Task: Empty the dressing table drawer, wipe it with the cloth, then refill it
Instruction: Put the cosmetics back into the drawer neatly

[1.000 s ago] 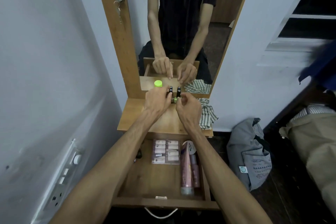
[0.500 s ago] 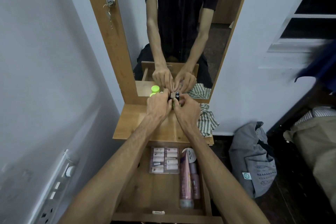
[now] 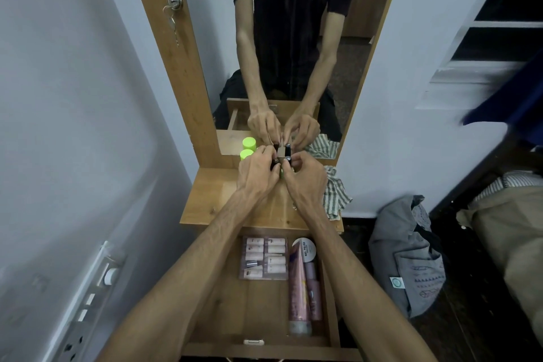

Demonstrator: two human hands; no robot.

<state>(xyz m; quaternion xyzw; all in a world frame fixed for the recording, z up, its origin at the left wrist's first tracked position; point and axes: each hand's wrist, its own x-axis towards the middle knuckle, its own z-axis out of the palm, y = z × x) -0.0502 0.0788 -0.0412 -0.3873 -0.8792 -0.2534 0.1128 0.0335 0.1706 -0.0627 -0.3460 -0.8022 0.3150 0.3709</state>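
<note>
Both hands — left (image 3: pixel 258 169), right (image 3: pixel 305 178) — pinched on small bottles (image 3: pixel 287 159) at surface (image 3: pixel 205 203) rear. Drawer (image 3: pixel 223 314) half full, cloth (image 3: pixel 335 194) rt. Set upright, tight vs mirror — avoid tipping.

Over the last second both hands edged farther back along the tabletop (image 3: pixel 205 200) toward the mirror (image 3: pixel 293 53). The left hand (image 3: pixel 257 172) and right hand (image 3: pixel 305 179) drew closer together, until their fingers (image 3: pixel 271 156) met around the small dark bottles (image 3: pixel 287 161). The green cap (image 3: pixel 246 154), clear of the left hand a second ago, came to sit just beside its knuckles.
</note>
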